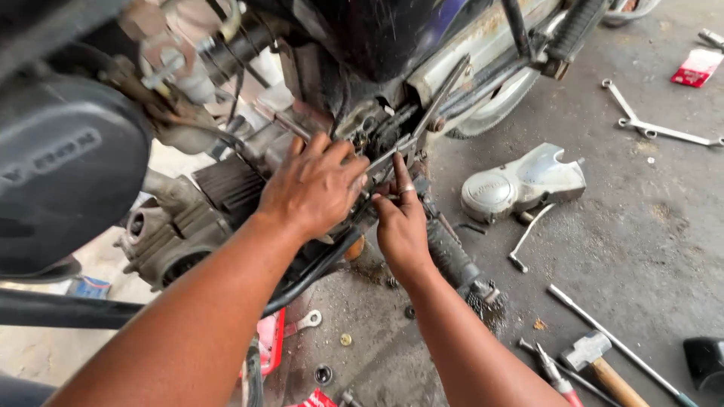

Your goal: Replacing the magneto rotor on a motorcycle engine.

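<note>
A motorcycle fills the upper left, its engine [177, 226] exposed with the side cover off. My left hand [313, 185] lies flat over the engine's open side, fingers curled onto the dark parts there. My right hand [401, 218], a ring on one finger, pinches something small and dark by the same opening, just above the rubber footpeg [451, 256]. What the fingers hold is too small to tell. The two hands nearly touch.
On the concrete floor lie a removed silver engine cover [520, 185], two spanners [641, 124], a bent rod [528, 237], a hammer [599, 362], a long screwdriver [611, 339], pliers [554, 373], a red packet [697, 66] and loose nuts [345, 339].
</note>
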